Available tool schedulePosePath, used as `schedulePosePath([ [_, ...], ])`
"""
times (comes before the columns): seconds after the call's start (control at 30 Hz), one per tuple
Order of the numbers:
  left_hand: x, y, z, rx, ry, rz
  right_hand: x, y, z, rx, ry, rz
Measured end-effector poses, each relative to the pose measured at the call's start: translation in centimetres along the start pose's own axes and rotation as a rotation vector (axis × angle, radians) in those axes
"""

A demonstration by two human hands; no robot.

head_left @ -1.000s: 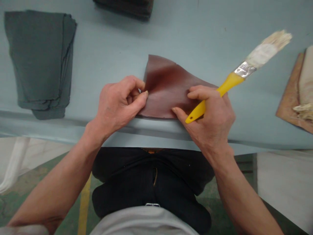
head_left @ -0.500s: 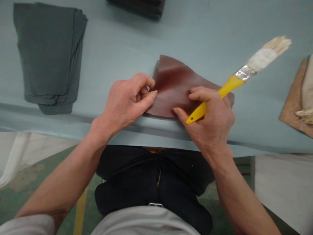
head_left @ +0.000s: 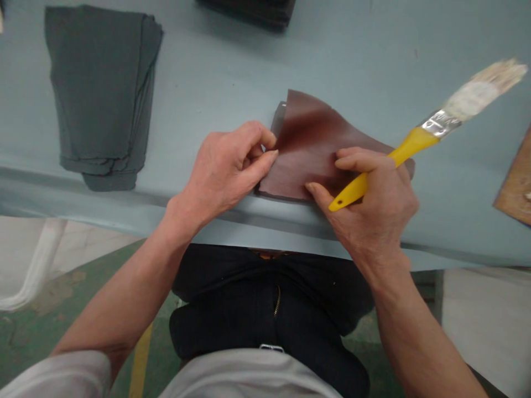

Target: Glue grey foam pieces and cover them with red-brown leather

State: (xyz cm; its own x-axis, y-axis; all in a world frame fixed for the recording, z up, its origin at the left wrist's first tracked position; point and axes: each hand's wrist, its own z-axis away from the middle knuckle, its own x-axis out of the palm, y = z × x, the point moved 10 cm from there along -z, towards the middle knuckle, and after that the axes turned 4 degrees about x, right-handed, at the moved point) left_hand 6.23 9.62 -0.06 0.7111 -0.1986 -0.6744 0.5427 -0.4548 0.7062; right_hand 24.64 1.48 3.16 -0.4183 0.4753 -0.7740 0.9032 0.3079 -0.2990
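A reddish-brown leather piece [head_left: 307, 149] lies curved on the table near its front edge, with a dark layer showing beneath it at the left and front edges. My left hand [head_left: 232, 166] pinches the left edge of this leather between thumb and forefinger. In my right hand [head_left: 377, 193] is a paintbrush [head_left: 423, 135] with a yellow handle, a metal ferrule and whitish bristles pointing up and right. The handle passes under the curled fingers, while the thumb and forefinger tips touch the leather's front right part.
On the light blue tabletop [head_left: 224, 61], a stack of dark grey-green cut pieces [head_left: 99, 83] lies at the left. A dark stack [head_left: 257, 11] is cut off by the top edge. A brown board [head_left: 516, 182] shows at the far right.
The whole scene has shifted to the right in view, so less of the brown board shows. Both hands keep nearly the same hold on the leather and the paintbrush.
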Motion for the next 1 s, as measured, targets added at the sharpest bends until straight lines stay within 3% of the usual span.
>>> schedulePosePath([
  [0.17,0.0,-0.1,-0.3,-0.017,0.014,-0.010,0.1,0.4,0.1,0.040,-0.010,-0.070],
  [0.83,0.1,-0.1,-0.4,-0.055,0.021,-0.001,0.4,0.4,0.0,0.070,-0.051,0.004],
  [1.0,0.1,-0.3,-0.3,-0.092,0.017,0.015,0.2,-0.6,-0.2,0.019,-0.026,0.014],
])
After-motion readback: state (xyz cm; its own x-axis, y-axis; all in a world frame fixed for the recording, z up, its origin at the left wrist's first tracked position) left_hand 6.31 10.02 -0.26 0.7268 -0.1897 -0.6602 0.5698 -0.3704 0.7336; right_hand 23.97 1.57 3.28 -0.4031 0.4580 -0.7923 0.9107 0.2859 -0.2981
